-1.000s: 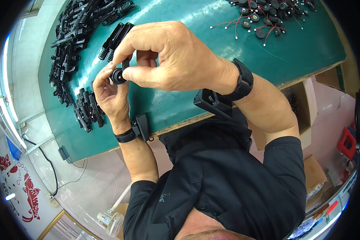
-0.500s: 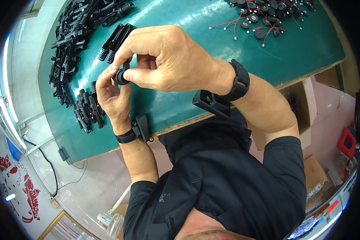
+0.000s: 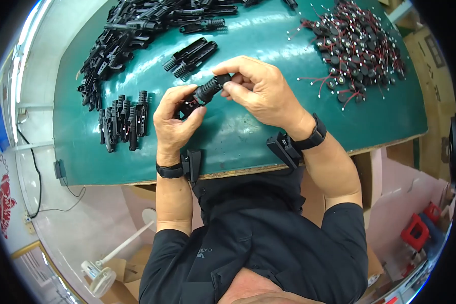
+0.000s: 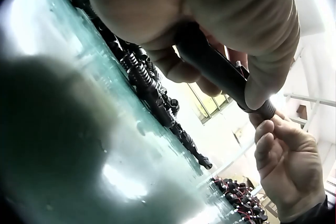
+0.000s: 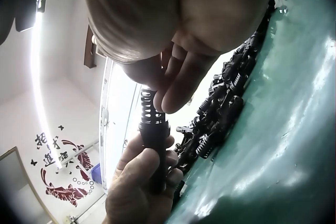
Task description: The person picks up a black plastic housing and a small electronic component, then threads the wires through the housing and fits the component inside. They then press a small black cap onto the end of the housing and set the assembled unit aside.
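Above the green table, the left hand (image 3: pixel 176 119) grips the body of a black part (image 3: pixel 205 92) with a ribbed, coil-like end. That ribbed end points up and right, toward the right hand (image 3: pixel 263 91), whose thumb and fingertips pinch its tip. In the left wrist view the dark smooth body (image 4: pixel 215 66) lies under the left thumb and fingers. The right wrist view shows the slotted end (image 5: pixel 152 109) at the right fingers, with the left hand (image 5: pixel 137 182) round the body below. A small white and red detail shows near the left thumb.
Two similar parts (image 3: pixel 190 57) lie beyond the hands. Several more (image 3: pixel 122 121) stand in a row at left, and a large heap (image 3: pixel 114 45) lies at back left. Round black pieces with red wires (image 3: pixel 357 55) are piled at right. The table's near edge (image 3: pixel 248 172) runs before the person.
The head view has shifted, showing more of the wired pile. The hands are a little farther apart, and the part's long ribbed section now shows between them, where only a round end showed before.
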`<control>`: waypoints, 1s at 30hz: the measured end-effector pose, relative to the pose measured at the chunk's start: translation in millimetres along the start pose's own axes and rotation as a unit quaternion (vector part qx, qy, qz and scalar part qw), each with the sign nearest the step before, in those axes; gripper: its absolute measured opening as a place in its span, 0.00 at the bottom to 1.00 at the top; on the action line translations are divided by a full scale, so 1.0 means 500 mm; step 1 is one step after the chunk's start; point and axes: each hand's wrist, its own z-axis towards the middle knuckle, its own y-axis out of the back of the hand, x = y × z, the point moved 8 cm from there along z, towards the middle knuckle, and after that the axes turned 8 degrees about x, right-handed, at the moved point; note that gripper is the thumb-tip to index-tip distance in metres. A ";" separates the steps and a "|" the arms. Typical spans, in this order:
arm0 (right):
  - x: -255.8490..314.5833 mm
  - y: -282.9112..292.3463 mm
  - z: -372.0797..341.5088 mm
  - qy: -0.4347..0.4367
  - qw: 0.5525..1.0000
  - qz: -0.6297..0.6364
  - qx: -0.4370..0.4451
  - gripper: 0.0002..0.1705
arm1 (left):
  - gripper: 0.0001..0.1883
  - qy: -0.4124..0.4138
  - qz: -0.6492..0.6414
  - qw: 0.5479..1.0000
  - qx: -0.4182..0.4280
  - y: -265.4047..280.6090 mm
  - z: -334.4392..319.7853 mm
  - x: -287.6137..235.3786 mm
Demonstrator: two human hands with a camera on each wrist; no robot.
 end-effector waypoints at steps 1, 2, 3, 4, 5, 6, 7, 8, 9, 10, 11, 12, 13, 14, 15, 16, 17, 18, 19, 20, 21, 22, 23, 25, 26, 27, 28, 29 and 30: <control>0.002 -0.002 0.001 0.004 1.000 -0.005 0.010 0.17 | 0.26 0.009 0.000 1.000 0.000 0.000 -0.001 0.000; -0.005 -0.002 0.001 -0.017 1.000 0.011 0.014 0.17 | 0.25 0.019 0.000 1.000 0.000 0.002 -0.001 0.001; -0.012 -0.002 0.002 -0.039 0.999 0.027 0.018 0.16 | 0.25 0.015 -0.001 1.000 -0.011 0.008 -0.003 0.000; -0.020 -0.003 0.003 -0.062 0.997 0.042 0.021 0.16 | 0.25 0.018 -0.005 1.000 -0.012 0.010 -0.004 0.001; -0.021 -0.006 0.004 -0.060 0.997 0.036 0.026 0.16 | 0.25 0.021 -0.010 1.000 -0.013 0.011 -0.004 0.002; -0.025 -0.008 0.004 -0.062 0.997 0.036 0.031 0.16 | 0.25 0.024 -0.016 1.000 -0.013 0.010 -0.004 0.003; -0.028 -0.008 0.003 -0.065 0.997 0.035 0.034 0.16 | 0.25 0.021 -0.020 0.999 -0.018 0.012 -0.005 0.001; -0.030 -0.007 0.002 -0.068 0.996 0.035 0.037 0.17 | 0.24 0.027 -0.022 0.999 -0.014 0.013 -0.006 0.003; -0.029 -0.005 0.003 -0.068 0.996 0.029 0.040 0.17 | 0.24 0.034 -0.022 0.999 -0.009 0.015 -0.007 0.004; -0.027 -0.006 0.004 -0.065 0.997 0.021 0.047 0.17 | 0.23 0.041 -0.022 0.999 -0.004 0.016 -0.006 0.005; -0.025 -0.008 0.004 -0.063 0.996 0.015 0.054 0.17 | 0.23 0.040 -0.025 0.999 -0.008 0.019 -0.004 0.001; -0.024 -0.011 0.003 -0.062 0.996 0.009 0.061 0.17 | 0.23 0.051 -0.028 0.998 0.000 0.019 -0.003 0.000; -0.025 -0.013 0.002 -0.063 0.996 0.006 0.064 0.17 | 0.23 0.062 -0.032 0.998 0.007 0.020 -0.004 0.000; -0.028 -0.014 0.001 -0.066 0.995 0.015 0.069 0.18 | 0.22 0.073 -0.035 0.997 0.015 0.019 -0.004 0.002; -0.031 -0.015 0.001 -0.069 0.995 0.024 0.073 0.18 | 0.22 0.072 -0.036 0.997 0.011 0.022 -0.005 0.002; -0.034 -0.017 0.002 -0.072 0.994 0.033 0.077 0.19 | 0.22 0.069 -0.033 0.997 0.014 0.023 -0.005 0.002; -0.034 -0.019 0.003 -0.072 0.994 0.030 0.079 0.19 | 0.22 0.067 -0.030 0.997 0.018 0.024 -0.005 0.002; -0.036 -0.022 0.003 -0.073 0.993 0.056 0.077 0.19 | 0.22 0.066 -0.028 0.997 0.021 0.023 -0.005 0.002; -0.038 -0.024 0.002 -0.074 0.991 0.082 0.075 0.20 | 0.22 0.066 -0.029 0.997 0.019 0.024 -0.006 0.001; -0.041 -0.026 0.001 -0.076 0.988 0.109 0.073 0.20 | 0.22 0.069 -0.038 0.997 0.017 0.023 -0.006 0.001; -0.043 -0.027 0.001 -0.077 0.988 0.107 0.075 0.20 | 0.22 0.072 -0.047 0.996 0.016 0.023 -0.006 0.000; -0.047 -0.028 0.001 -0.079 0.987 0.118 0.076 0.21 | 0.22 0.075 -0.056 0.996 0.015 0.022 -0.006 0.001; -0.050 -0.029 0.001 -0.081 0.985 0.129 0.076 0.21 | 0.22 0.075 -0.057 0.995 0.013 0.022 -0.006 0.002; -0.051 -0.032 0.002 -0.084 0.983 0.140 0.078 0.21 | 0.22 0.075 -0.061 0.995 0.013 0.021 -0.006 0.003; -0.048 -0.034 0.002 -0.085 0.985 0.131 0.080 0.21 | 0.21 0.075 -0.062 0.995 0.014 0.021 -0.006 0.004; -0.045 -0.035 0.003 -0.085 0.986 0.121 0.080 0.21 | 0.21 0.076 -0.063 0.995 0.013 0.022 -0.006 0.005; -0.043 -0.035 0.003 -0.085 0.987 0.112 0.081 0.21 | 0.21 0.080 -0.066 0.995 0.015 0.021 -0.005 0.007; -0.043 -0.036 0.003 -0.086 0.986 0.112 0.083 0.21 | 0.21 0.084 -0.068 0.994 0.017 0.021 -0.005 0.009; -0.045 -0.035 0.003 -0.089 0.988 0.092 0.083 0.20 | 0.21 0.088 -0.069 0.994 0.017 0.022 -0.007 0.010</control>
